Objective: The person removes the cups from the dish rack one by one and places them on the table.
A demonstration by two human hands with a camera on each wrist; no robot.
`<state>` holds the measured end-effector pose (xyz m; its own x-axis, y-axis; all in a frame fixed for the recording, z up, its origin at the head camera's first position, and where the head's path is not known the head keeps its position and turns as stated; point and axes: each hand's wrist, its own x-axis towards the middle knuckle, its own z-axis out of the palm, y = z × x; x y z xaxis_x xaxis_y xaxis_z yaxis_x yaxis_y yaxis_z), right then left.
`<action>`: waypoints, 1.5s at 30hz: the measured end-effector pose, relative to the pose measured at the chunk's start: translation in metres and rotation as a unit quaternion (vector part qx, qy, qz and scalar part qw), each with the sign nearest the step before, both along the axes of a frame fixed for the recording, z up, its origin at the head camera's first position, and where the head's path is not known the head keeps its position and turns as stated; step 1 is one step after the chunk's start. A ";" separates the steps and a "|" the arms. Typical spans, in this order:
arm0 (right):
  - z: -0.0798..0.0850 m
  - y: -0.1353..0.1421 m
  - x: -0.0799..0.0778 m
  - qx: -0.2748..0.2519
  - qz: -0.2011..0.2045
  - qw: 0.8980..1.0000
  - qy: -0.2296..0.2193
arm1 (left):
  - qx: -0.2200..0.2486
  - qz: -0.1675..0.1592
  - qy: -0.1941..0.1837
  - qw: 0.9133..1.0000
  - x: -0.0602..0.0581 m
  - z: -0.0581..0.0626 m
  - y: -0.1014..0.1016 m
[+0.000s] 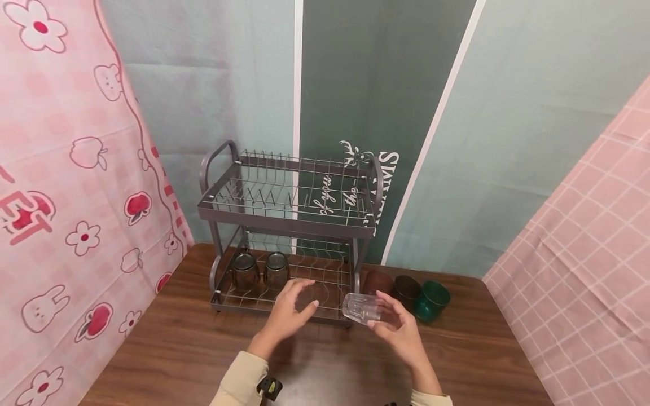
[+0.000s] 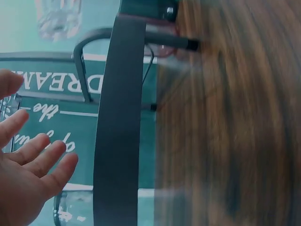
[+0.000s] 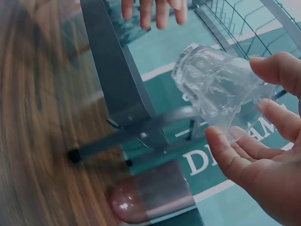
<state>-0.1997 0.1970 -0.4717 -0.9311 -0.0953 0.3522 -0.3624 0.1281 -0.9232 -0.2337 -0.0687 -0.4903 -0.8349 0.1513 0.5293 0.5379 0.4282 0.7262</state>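
Note:
My right hand (image 1: 401,332) grips a clear drinking glass (image 1: 359,308) near its rim, thumb on one side and fingers on the other. The glass is tipped on its side, its thick base pointing left, as the right wrist view also shows. My left hand (image 1: 288,313) holds nothing; its fingers are spread and loosely bent in front of the dish rack (image 1: 284,224). A gap separates it from the clear glass. On the rack's lower tier, two dark glasses (image 1: 246,272) stand upside down on the left, side by side.
Right of the rack stand a reddish-brown cup (image 1: 377,282), a dark brown cup (image 1: 407,291) and a green cup (image 1: 431,301) on the wooden table (image 1: 472,349). The rack's upper tier has wire slots. Printed cloths (image 1: 574,242) hang on the sides and behind.

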 end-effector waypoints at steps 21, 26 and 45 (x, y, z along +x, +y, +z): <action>0.005 0.029 -0.011 0.235 -0.061 0.970 0.028 | -0.182 0.155 0.028 0.971 -0.010 0.007 -0.028; 0.001 0.031 -0.014 0.271 -0.074 0.959 0.024 | -0.202 0.183 0.027 0.962 -0.013 0.008 -0.029; -0.015 0.025 -0.036 0.365 -0.067 0.928 -0.002 | -0.246 0.204 -0.004 0.948 -0.033 0.031 -0.034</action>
